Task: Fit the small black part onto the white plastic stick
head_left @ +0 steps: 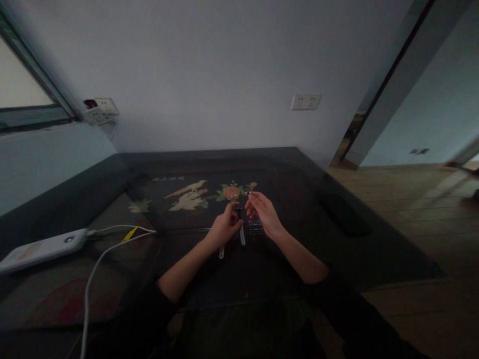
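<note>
My left hand (223,228) is closed around a slim tool (242,236) with a pale handle and a dark, forked-looking head, held near the middle of the table. Just to its right, my right hand (264,213) is raised slightly, its thumb and forefinger pinching a small dark piece (248,193) too tiny to name. Below the right hand's fingers lies a clear, ridged item (256,227), partly hidden by that hand. A second pale strip with a hole in its end (221,252) pokes out from under my left wrist.
Glass covers the dark table (209,279), with a bird-and-flower picture (189,197) beneath. At left lies a white power bank-like device (47,249) with a white cable (90,284). A dark flat object (346,214) rests at right. The wall stands behind, with sockets (306,101).
</note>
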The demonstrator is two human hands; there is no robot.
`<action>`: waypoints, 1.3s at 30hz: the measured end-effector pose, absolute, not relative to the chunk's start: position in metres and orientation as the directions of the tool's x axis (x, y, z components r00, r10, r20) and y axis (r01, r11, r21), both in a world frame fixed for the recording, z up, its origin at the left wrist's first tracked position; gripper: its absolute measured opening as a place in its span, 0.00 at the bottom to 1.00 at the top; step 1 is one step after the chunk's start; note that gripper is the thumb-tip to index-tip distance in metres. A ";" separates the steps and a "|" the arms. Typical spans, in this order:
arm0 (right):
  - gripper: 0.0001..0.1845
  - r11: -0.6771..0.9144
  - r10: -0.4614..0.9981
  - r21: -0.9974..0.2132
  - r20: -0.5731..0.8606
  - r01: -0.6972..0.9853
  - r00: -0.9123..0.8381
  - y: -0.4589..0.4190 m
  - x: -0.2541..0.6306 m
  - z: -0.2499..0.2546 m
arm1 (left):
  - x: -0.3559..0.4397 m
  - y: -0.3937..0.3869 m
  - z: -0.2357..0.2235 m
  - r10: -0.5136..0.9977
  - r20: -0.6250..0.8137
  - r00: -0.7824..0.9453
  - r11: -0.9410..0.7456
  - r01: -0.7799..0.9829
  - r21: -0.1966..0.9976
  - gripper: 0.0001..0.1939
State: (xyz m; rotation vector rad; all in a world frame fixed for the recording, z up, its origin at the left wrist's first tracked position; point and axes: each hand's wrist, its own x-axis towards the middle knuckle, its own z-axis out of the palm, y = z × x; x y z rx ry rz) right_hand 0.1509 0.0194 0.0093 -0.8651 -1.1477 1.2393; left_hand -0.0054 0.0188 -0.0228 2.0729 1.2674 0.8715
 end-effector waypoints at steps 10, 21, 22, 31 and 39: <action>0.19 0.158 0.983 -0.956 0.176 -0.247 -0.050 0.018 0.152 0.010 | -0.002 0.013 -0.016 0.880 0.173 0.443 -0.462 0.711 0.530 0.09; 0.20 0.162 0.983 -0.956 0.179 -0.245 -0.047 0.020 0.152 0.009 | 0.003 -0.001 -0.008 0.884 0.191 0.427 -0.468 0.811 0.351 0.10; 0.20 0.161 0.983 -0.956 0.178 -0.245 -0.046 0.020 0.152 0.009 | 0.003 -0.001 -0.008 0.886 0.185 0.425 -0.463 0.817 0.343 0.09; 0.21 0.157 0.983 -0.953 0.175 -0.258 -0.048 0.021 0.151 0.008 | 0.004 -0.002 -0.005 0.898 0.153 0.412 -0.440 0.835 0.332 0.08; 0.20 0.155 0.984 -0.956 0.172 -0.248 -0.049 0.020 0.151 0.009 | 0.002 0.001 -0.009 0.895 0.172 0.411 -0.445 0.840 0.310 0.09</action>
